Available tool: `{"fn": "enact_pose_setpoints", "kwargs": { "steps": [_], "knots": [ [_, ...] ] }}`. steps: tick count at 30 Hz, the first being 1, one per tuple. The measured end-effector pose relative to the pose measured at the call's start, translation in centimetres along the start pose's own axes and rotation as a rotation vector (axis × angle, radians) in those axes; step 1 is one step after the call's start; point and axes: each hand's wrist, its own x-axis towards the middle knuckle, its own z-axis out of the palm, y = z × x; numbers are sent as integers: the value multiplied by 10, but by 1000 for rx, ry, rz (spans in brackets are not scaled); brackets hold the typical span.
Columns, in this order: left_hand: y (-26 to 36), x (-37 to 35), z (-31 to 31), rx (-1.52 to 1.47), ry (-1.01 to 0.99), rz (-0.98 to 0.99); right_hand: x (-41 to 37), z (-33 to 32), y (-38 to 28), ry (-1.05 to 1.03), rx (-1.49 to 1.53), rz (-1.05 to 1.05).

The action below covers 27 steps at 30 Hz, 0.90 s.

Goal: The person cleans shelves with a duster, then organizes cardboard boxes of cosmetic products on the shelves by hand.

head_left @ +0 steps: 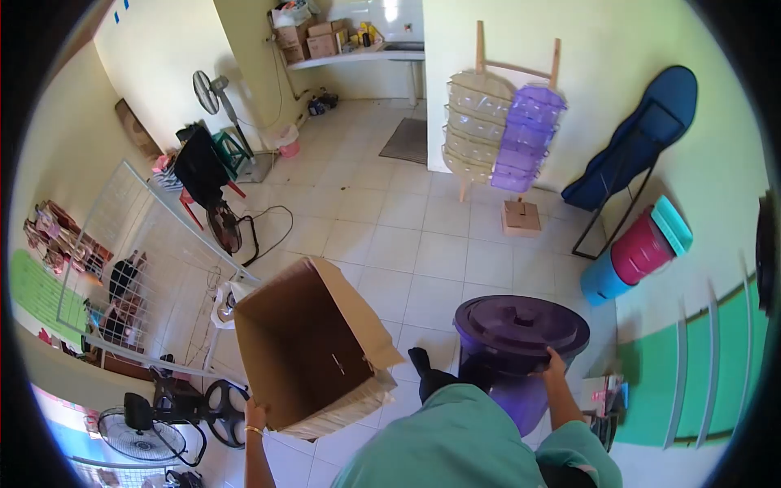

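My left hand grips the lower left edge of a large cardboard box. The box is tilted, its open top facing me, with flaps folded out and a small pale mark inside. A wide purple bin with a round dark purple lid stands on the floor at my right side. My right hand is closed on the near right rim of the lid; the fingertips are partly hidden. The lid sits on top of the bin.
A white wire rack and fans stand left. Ahead are a small carton and purple hanging pockets on a wooden frame. A folded ironing board and stacked pails lean by the right wall.
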Motion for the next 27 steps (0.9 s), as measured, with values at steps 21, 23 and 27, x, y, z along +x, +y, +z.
{"fn": "enact_pose_setpoints", "kwargs": {
  "steps": [21, 23, 27],
  "knots": [
    [219, 573, 62, -92, 138, -79, 95, 580, -47, 247, -273, -305],
    [247, 631, 66, 86, 107, 85, 108, 632, -50, 229, -278, -309],
    [303, 737, 82, 91, 30, 125, 208, 709, -29, 114, -181, -339]
  ]
}}
